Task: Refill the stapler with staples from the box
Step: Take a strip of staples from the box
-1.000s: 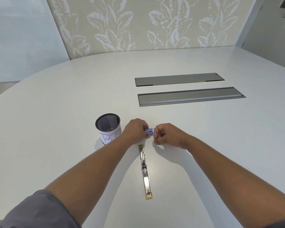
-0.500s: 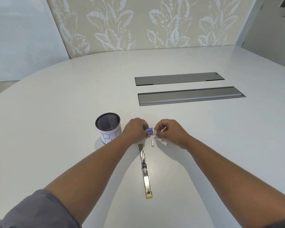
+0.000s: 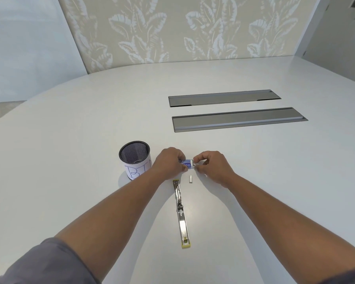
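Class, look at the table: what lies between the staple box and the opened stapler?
In the head view, a small strip of staples lies on the table between the box and the stapler, just right of the stapler's far end.

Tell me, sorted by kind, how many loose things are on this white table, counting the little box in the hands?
Staplers: 1, the stapler lying opened out flat
Staple boxes: 1, the blue box, held by the left hand and right hand
Staple strips: 1, the strip
Mesh cups: 1, the cup
Total: 4
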`<act>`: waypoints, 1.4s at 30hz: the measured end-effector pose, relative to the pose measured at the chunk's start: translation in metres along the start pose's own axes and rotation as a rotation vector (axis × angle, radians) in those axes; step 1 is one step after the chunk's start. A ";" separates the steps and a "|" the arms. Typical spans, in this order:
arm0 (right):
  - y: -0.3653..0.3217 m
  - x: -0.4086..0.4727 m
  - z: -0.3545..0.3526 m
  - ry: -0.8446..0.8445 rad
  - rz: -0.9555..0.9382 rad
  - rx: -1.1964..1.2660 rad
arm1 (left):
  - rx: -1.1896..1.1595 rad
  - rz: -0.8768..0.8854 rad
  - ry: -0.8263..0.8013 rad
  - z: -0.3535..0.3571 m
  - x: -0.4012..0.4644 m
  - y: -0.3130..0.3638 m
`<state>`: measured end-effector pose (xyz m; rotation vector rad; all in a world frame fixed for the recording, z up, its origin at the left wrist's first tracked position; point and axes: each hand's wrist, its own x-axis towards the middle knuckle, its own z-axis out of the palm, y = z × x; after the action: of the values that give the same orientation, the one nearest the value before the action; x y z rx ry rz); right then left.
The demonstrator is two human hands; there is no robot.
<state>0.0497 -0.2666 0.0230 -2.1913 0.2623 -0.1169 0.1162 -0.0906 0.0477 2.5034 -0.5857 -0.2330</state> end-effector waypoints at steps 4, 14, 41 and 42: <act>0.004 0.000 0.002 0.012 -0.018 -0.020 | -0.005 0.004 0.005 0.000 0.000 0.000; 0.007 -0.003 0.010 0.032 -0.062 -0.046 | -0.028 -0.014 -0.003 0.001 0.001 0.001; 0.015 -0.009 0.024 0.126 -0.095 -0.033 | -0.096 -0.058 0.016 0.007 -0.003 -0.001; 0.016 -0.009 0.024 0.131 -0.098 -0.033 | -0.093 -0.054 0.019 0.007 -0.003 -0.001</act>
<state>0.0433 -0.2551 -0.0036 -2.2327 0.2314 -0.3138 0.1121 -0.0922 0.0420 2.4310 -0.4888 -0.2509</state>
